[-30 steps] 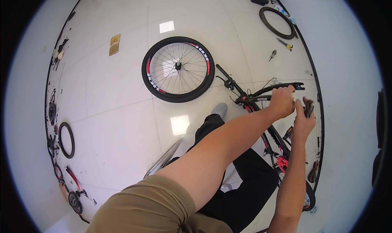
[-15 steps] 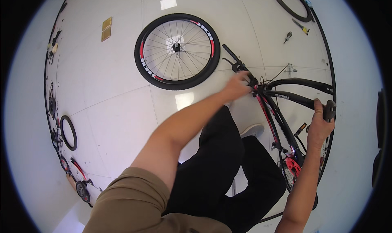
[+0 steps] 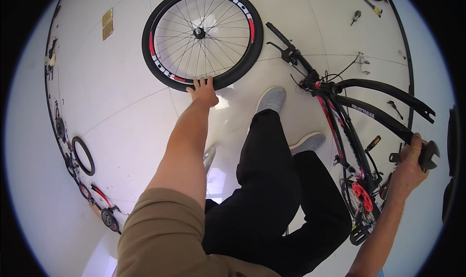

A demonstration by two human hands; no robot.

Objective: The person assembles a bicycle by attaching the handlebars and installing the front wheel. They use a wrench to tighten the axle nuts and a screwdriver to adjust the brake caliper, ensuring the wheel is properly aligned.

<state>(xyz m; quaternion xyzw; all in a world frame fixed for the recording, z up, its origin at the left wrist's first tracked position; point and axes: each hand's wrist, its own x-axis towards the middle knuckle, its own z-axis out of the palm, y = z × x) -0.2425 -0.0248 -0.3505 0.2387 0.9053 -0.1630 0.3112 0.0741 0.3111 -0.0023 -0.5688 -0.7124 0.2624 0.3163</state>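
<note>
My left hand (image 3: 204, 91) reaches the near edge of a bicycle wheel (image 3: 252, 29) lying flat on the floor. Its fingers are spread across the black tyre. On the right, my right hand (image 3: 411, 168) is closed around an adjustable wrench (image 3: 429, 156), whose jaws stick out past the fingers. One leg of a black front fork (image 3: 376, 114) ends at this hand's thumb; whether the hand also grips it cannot be told. The fork belongs to a black and red bicycle frame (image 3: 352, 141) with a handlebar (image 3: 279, 34) and a red chainring (image 3: 362, 197).
Two gold-coloured flat pieces (image 3: 108, 24) lie at the far left. A screwdriver (image 3: 356, 17) and a yellow-and-black tool (image 3: 371, 6) are at the far right. Along the left edge are a small tyre (image 3: 83, 155) and a small scooter (image 3: 109, 219). My shoes (image 3: 272, 99) stand between wheel and frame.
My left hand has left the handlebar area and moved left onto the wheel's tyre. My right hand keeps hold of the wrench. The whole view has shifted, with the wheel now higher in it.
</note>
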